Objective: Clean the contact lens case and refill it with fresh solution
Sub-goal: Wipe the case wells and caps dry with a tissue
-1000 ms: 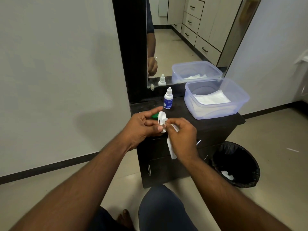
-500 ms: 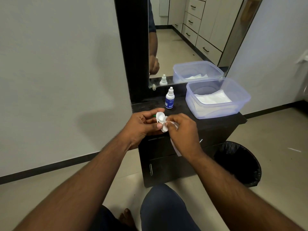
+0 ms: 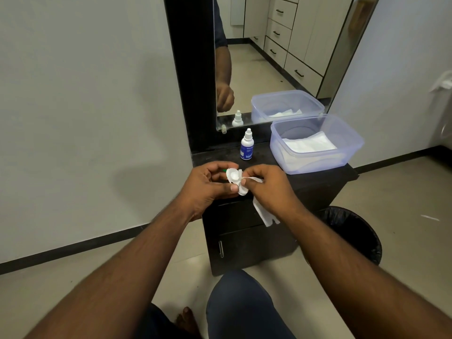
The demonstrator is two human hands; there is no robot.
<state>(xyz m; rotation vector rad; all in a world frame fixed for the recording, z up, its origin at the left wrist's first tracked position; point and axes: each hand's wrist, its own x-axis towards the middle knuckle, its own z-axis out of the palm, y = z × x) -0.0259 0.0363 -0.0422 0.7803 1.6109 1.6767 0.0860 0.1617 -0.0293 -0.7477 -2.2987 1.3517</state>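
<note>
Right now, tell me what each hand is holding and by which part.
The left hand grips the white contact lens case by its left edge. The right hand pinches the tissue at its upper end, against the case.

We've got soft, even daylight here, fairly bright, nothing harsh. A broad, blurry shadow of the arms falls on the grey wall at left, so the light reaches us from the right. The mirror reflects a well-lit room, no glare off the glass. The dark cabinet swallows detail on its front, and the black bin reads almost flat. Centre is reasonably sharp; we see wide-angle bending at the edges, the mirror frame leaning and the forearms stretched large at the bottom corners, slightly soft
</note>
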